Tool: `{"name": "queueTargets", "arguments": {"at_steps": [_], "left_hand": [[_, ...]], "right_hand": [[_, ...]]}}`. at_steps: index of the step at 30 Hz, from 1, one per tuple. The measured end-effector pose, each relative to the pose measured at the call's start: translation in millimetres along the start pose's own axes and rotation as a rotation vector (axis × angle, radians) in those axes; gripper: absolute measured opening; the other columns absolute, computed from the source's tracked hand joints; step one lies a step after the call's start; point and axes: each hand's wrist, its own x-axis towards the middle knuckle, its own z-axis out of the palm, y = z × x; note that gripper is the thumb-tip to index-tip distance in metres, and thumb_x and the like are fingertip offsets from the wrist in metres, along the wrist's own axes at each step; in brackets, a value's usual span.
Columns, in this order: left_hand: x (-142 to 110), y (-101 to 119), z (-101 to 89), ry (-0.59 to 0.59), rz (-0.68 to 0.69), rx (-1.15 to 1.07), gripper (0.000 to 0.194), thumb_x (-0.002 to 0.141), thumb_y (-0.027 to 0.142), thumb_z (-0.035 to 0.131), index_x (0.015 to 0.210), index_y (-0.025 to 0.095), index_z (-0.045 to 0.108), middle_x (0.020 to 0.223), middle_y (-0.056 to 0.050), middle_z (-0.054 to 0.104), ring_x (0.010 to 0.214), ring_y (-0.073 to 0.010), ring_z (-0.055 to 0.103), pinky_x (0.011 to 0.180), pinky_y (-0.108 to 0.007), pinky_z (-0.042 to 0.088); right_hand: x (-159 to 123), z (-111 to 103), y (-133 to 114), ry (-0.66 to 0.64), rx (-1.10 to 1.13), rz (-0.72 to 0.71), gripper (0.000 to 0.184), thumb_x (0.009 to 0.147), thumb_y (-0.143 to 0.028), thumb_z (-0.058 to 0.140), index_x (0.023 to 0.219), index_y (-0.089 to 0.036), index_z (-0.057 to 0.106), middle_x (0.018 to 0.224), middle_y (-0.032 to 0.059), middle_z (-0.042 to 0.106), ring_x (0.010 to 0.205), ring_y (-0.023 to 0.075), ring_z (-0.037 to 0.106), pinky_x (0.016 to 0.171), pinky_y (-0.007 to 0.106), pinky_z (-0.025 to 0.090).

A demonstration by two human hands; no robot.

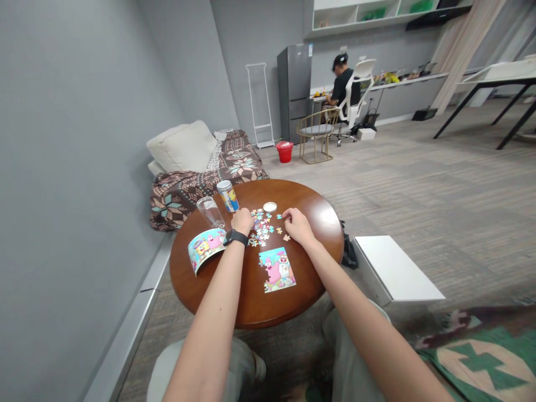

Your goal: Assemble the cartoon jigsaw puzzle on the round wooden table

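Note:
Both my arms reach over a round brown table (305, 268). My left hand (242, 220), with a black watch on its wrist, rests curled at the left edge of a pile of loose puzzle pieces (263, 228). My right hand (296, 223) lies at the pile's right side, fingers bent down onto the pieces; what the fingers hold is hidden. Nearer to me lies a partly joined puzzle picture (277, 269). A curled picture sheet (205, 247) sits by my left forearm.
A clear plastic tube (210, 211), a printed can (228, 195) and a white lid (270, 206) stand at the table's far side. A white box (393, 268) is on the floor to the right. A sofa (201, 173) lies behind; a person (341, 84) sits at a far desk.

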Motion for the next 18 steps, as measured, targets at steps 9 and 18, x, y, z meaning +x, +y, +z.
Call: {"name": "queueTargets", "arguments": {"at_steps": [9, 18], "left_hand": [[-20.5, 14.0, -9.6, 0.061, -0.047, -0.021, 0.01, 0.084, 0.014, 0.061, 0.091, 0.017, 0.067, 0.103, -0.015, 0.073, 0.102, -0.0242, 0.068, 0.086, -0.032, 0.049], [-136.2, -26.8, -24.7, 0.021, 0.14, -0.361, 0.01, 0.082, 0.011, 0.06, 0.077, 0.019, 0.066, 0.081, -0.004, 0.073, 0.078, -0.0176, 0.068, 0.076, -0.028, 0.051]], "right_hand": [[0.4, 2.8, 4.6, 0.037, 0.017, -0.007, 0.024, 0.074, -0.006, 0.045, 0.079, -0.023, 0.061, 0.086, 0.0032, 0.064, 0.086, 0.0192, 0.061, 0.082, 0.033, 0.049], [1.1, 0.4, 4.2, 0.026, 0.024, 0.009, 0.023, 0.073, -0.007, 0.045, 0.078, -0.022, 0.061, 0.086, 0.0041, 0.066, 0.082, 0.0197, 0.061, 0.08, 0.033, 0.049]]}}
